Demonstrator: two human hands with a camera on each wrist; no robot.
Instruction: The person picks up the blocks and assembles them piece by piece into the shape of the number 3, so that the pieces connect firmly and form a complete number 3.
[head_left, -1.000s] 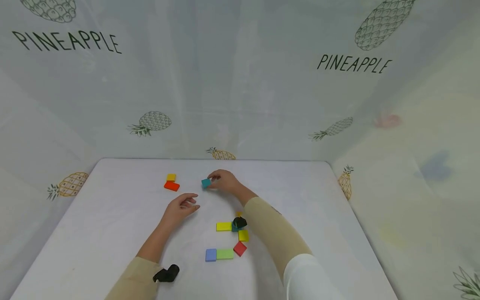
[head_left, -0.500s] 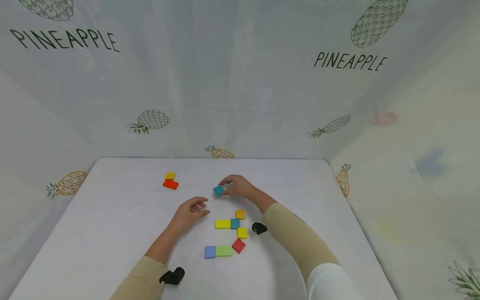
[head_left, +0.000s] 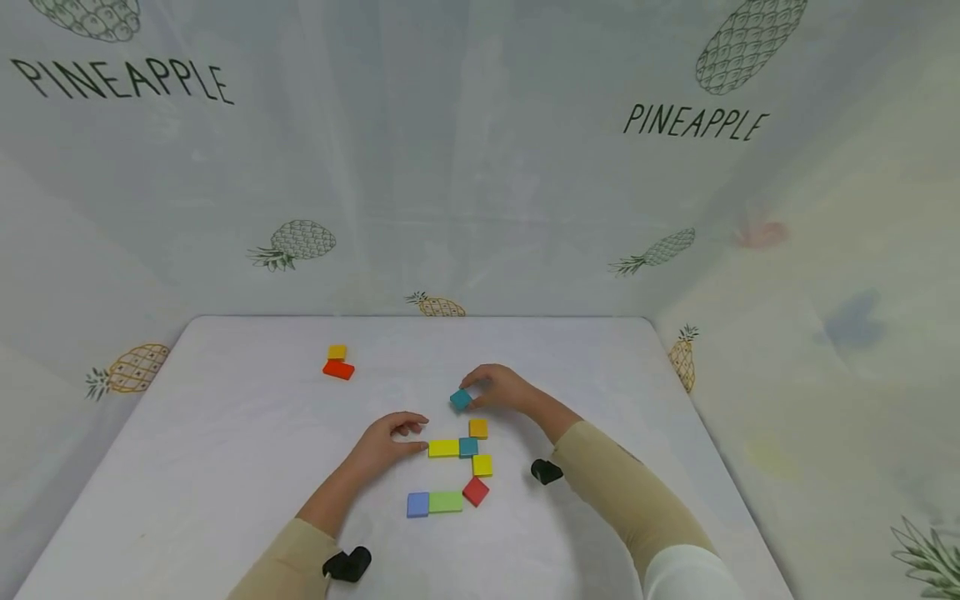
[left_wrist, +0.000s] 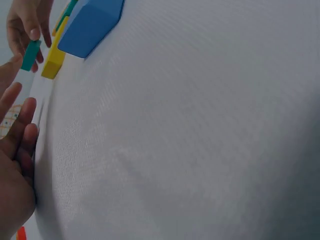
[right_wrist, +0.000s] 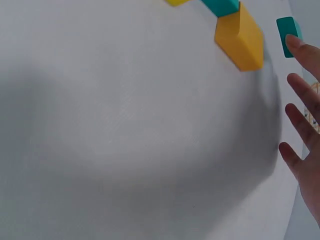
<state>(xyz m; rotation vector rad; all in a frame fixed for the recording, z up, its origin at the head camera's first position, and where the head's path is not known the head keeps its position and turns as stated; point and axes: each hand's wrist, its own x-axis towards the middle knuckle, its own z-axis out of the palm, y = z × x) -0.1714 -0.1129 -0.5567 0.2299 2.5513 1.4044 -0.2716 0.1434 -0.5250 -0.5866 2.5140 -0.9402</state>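
Note:
My right hand (head_left: 501, 388) pinches a teal block (head_left: 461, 400) between thumb and fingers, just behind the row of blocks. In the right wrist view the thumb lies against this block (right_wrist: 284, 32). The left hand (head_left: 384, 442) holds nothing; its fingers are loosely bent and its thumb tip is at the left end of a long yellow block (head_left: 443, 448). Whether it touches is hard to tell. A second teal block (head_left: 468, 447) adjoins the yellow one, with an orange block (head_left: 477, 428) behind it and a small yellow block (head_left: 482, 465) in front.
Nearer me lie a red block (head_left: 476, 491), turned cornerwise, a light green block (head_left: 446, 502) and a blue block (head_left: 417, 505). At the back left of the white table (head_left: 225, 450) are an orange-yellow block (head_left: 337, 352) and an orange-red block (head_left: 339, 369).
The right hand has carried the teal block rightward and toward me, to behind the orange block. My left hand has moved right and nearer, up to the long yellow block.

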